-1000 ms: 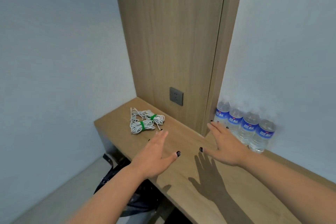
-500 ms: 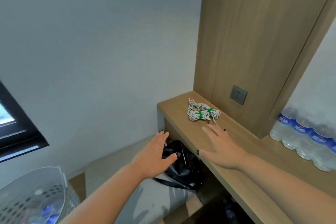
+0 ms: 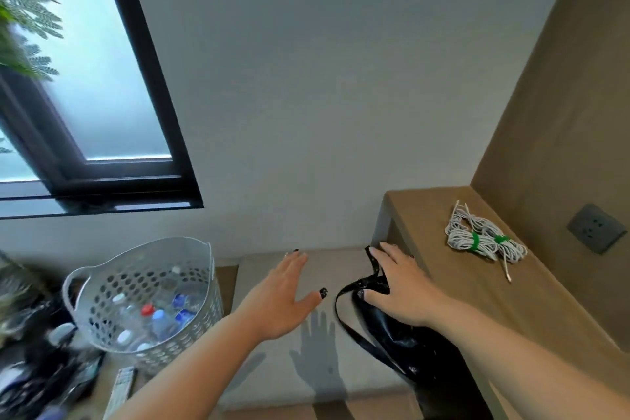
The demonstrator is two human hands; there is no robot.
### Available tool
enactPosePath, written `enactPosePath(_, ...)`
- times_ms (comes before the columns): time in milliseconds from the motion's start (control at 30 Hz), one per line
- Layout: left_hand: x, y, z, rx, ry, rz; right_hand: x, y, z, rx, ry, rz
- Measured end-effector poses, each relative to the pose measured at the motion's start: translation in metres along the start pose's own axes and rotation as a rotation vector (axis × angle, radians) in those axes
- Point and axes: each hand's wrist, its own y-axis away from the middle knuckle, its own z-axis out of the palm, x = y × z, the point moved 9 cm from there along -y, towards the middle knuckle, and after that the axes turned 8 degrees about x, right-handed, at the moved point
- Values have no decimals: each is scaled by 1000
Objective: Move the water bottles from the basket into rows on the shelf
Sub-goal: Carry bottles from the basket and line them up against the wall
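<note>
A white perforated basket [image 3: 102,269] stands at the lower left with several water bottles [image 3: 160,320] lying inside it. The wooden shelf [image 3: 453,286] runs along the right; no bottles on it are in view. My left hand [image 3: 279,297] hovers flat and open over a grey cushion, to the right of the basket. My right hand [image 3: 402,286] is open too, fingers spread, above a black bag beside the shelf's left end.
A black bag [image 3: 402,341] with a strap lies below the shelf on the grey cushion [image 3: 283,372]. Bundled white cord [image 3: 484,239] lies on the shelf near a wall socket [image 3: 595,228]. Dark clutter and a remote [image 3: 119,389] sit at the lower left, a window [image 3: 85,85] above.
My view has swung left from the shelf to the basket. The row of bottles on the shelf has left the view. Both hands have moved left with it, still open and holding nothing.
</note>
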Motion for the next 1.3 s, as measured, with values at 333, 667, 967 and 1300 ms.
enactPosePath(333, -82, 57, -26, 110, -5, -285, -86, -32, 56, -167, 0, -204)
enactPosePath(667, -174, 89, -67, 176, 32, -375, -199, -50, 103, -199, 12, -354)
enactPosePath(967, -274, 103, -107, 99, 10, -347, -285, -80, 173, -238, -4, -281)
enactPosePath(1300, -367, 101, -119, 16, 13, -365, -331, -117, 249, -318, -61, -164)
